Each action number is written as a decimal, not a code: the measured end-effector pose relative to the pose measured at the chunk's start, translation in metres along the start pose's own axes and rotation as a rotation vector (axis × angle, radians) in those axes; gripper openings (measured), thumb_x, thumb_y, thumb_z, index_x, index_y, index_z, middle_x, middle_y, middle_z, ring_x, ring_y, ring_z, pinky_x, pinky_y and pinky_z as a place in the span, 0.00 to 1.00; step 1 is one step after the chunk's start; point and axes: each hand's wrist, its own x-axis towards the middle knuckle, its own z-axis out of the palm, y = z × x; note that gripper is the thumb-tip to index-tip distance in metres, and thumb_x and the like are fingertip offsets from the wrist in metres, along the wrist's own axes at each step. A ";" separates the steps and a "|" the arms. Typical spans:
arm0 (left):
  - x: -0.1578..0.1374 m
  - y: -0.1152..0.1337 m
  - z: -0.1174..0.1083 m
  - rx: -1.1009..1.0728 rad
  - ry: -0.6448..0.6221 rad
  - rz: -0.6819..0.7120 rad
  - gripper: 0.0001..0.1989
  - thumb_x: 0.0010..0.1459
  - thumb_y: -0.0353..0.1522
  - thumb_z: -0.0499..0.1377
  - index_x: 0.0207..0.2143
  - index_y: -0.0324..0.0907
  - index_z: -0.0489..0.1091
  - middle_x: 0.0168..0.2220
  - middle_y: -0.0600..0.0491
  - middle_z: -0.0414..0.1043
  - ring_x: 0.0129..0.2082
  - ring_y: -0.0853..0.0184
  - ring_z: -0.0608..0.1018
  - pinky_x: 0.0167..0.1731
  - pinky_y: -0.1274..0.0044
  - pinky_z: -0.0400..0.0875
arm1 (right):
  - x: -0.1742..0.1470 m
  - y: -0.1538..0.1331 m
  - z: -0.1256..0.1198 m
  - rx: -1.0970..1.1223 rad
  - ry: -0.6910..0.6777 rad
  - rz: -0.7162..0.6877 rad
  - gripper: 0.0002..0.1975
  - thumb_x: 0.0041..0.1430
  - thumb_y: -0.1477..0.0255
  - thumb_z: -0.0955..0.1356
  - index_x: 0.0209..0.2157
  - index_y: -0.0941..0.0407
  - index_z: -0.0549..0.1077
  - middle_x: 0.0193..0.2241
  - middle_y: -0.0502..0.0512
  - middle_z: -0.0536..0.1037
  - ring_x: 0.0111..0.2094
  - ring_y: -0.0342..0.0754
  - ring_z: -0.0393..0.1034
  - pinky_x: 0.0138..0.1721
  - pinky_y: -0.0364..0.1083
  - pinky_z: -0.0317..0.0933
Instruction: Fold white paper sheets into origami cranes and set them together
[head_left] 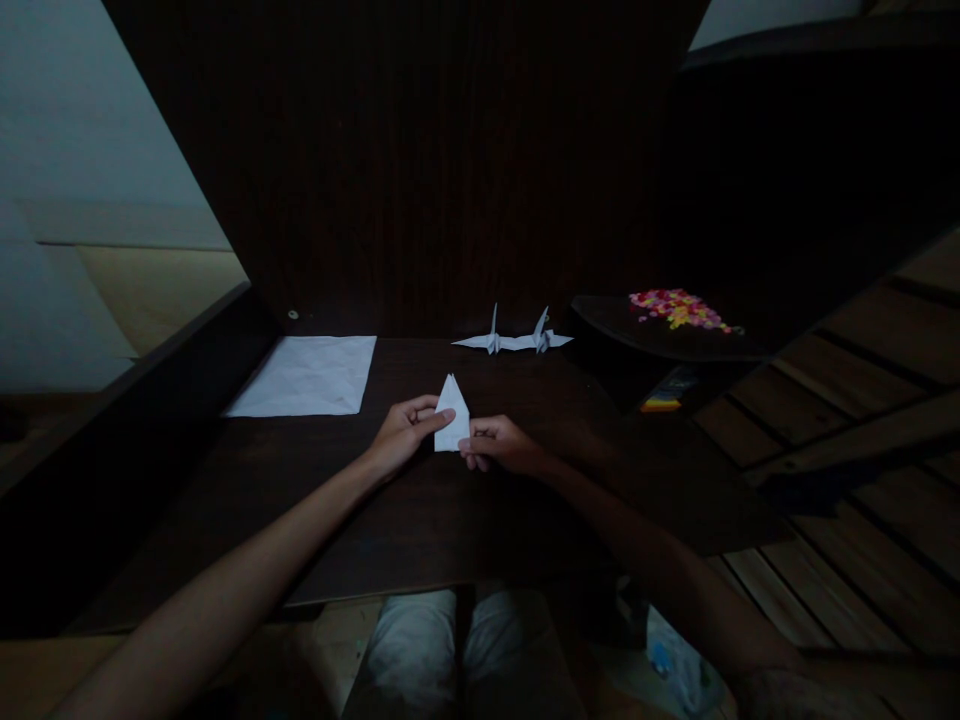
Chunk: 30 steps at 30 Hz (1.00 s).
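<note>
A small piece of folded white paper (452,430), pointed at the top and flat along its base, is held up over the dark desk between both hands. My left hand (409,430) pinches its left side, thumb lying across the front. At the lower right corner, my right hand (501,444) grips the paper between thumb and fingers. Behind it on the desk stand two white paper cranes, a left one (493,342) and a right one (542,340), side by side with wings touching or nearly so. To the left lies a flat, creased white sheet (311,375).
The dark wooden desk (360,540) has a tall back panel (420,170) and a raised left side board (135,400). On a shelf (600,315) at right sits a pile of small pink and yellow pieces (682,308). A plastic bag (679,665) lies below, right.
</note>
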 end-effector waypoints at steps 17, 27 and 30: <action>-0.001 -0.001 0.001 -0.069 -0.025 -0.048 0.14 0.47 0.40 0.66 0.27 0.36 0.75 0.26 0.51 0.75 0.27 0.67 0.75 0.30 0.76 0.66 | 0.000 -0.002 -0.001 0.066 -0.004 0.048 0.12 0.50 0.65 0.67 0.21 0.59 0.68 0.15 0.47 0.69 0.14 0.38 0.60 0.16 0.38 0.53; -0.002 0.004 0.000 -0.077 0.062 -0.015 0.14 0.44 0.39 0.67 0.21 0.36 0.74 0.22 0.53 0.73 0.24 0.68 0.72 0.29 0.76 0.63 | -0.001 -0.002 0.000 0.008 -0.012 0.035 0.14 0.53 0.63 0.66 0.22 0.58 0.67 0.17 0.47 0.71 0.16 0.38 0.61 0.18 0.38 0.54; -0.002 0.005 0.000 -0.127 0.085 -0.045 0.14 0.43 0.38 0.67 0.19 0.36 0.73 0.22 0.53 0.72 0.24 0.69 0.72 0.28 0.77 0.63 | -0.001 -0.003 0.000 0.007 0.002 0.022 0.14 0.53 0.63 0.66 0.22 0.58 0.67 0.15 0.46 0.70 0.16 0.38 0.61 0.17 0.38 0.52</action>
